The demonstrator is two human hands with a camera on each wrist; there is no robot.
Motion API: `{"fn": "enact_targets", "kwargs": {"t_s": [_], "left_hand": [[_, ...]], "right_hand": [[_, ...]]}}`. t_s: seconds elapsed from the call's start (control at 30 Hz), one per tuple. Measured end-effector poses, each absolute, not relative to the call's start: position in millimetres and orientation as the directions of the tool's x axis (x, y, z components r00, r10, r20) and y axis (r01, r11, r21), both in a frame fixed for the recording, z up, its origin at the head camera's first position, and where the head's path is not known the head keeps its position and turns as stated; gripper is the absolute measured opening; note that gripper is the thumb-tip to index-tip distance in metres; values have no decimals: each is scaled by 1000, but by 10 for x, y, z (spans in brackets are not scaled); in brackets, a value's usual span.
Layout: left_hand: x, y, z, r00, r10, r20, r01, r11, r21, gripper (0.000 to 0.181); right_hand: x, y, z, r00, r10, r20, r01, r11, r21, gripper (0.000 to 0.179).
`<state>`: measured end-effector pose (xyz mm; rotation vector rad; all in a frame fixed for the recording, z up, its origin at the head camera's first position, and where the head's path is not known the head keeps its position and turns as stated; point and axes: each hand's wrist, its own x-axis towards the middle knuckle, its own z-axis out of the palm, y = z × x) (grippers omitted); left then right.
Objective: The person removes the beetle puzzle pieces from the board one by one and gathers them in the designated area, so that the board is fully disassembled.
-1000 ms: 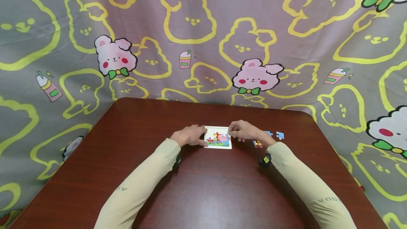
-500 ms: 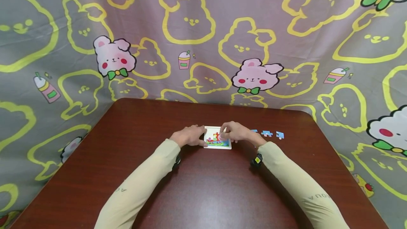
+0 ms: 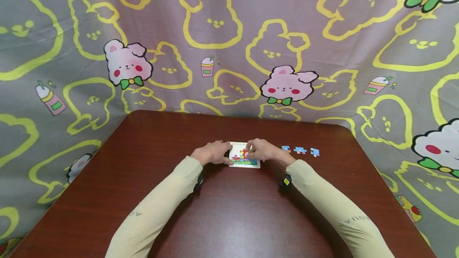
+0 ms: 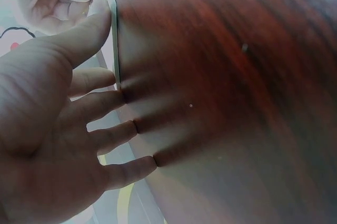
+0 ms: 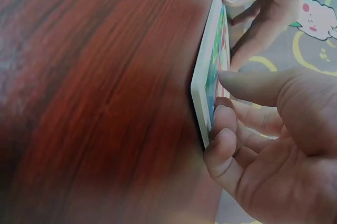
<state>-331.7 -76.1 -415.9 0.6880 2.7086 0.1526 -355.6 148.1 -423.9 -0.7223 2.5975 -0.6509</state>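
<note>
A white-rimmed puzzle tray [image 3: 237, 143], with a colourful picture in its lower part, lies on the table. My left hand [image 3: 214, 153] rests at its left side; in the left wrist view the thumb [image 4: 102, 16] touches the tray's edge and the straight fingers are spread. My right hand [image 3: 261, 149] is over the right part of the picture with its fingers bent. The right thumb [image 5: 247, 84] and fingertips come together at the picture surface, apparently pinching a puzzle piece, which the fingers mostly hide.
Loose blue jigsaw pieces [image 3: 300, 150] lie in a row to the right of the right hand. The dark red-brown table [image 3: 229, 210] reaches back to a patterned curtain [image 3: 222, 23] with cartoon rabbits.
My right hand has moved left from the tray's right edge to over the picture, carrying a small bluish piece. More loose pieces show behind it. The left hand has stayed in place.
</note>
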Motion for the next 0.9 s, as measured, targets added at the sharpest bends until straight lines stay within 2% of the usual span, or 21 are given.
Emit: {"fn": "enact_targets", "kwargs": {"t_s": [0.27, 0.67, 0.9], "left_hand": [[-3306, -764, -4152, -829, 466, -310, 427, 885, 187, 67], [-3321, -755, -4161, -825, 482, -296, 447, 876, 182, 65], [-3323, -751, -4158, -824, 484, -294, 451, 875, 176, 64]], "right_hand": [[-3553, 1458, -4246, -802, -563, -202, -410, 764, -499, 16], [-3538, 1486, -4228, -776, -596, -207, -405, 722, -561, 15], [-3541, 1458, -4240, -807, -551, -213, -371, 753, -544, 18]]}}
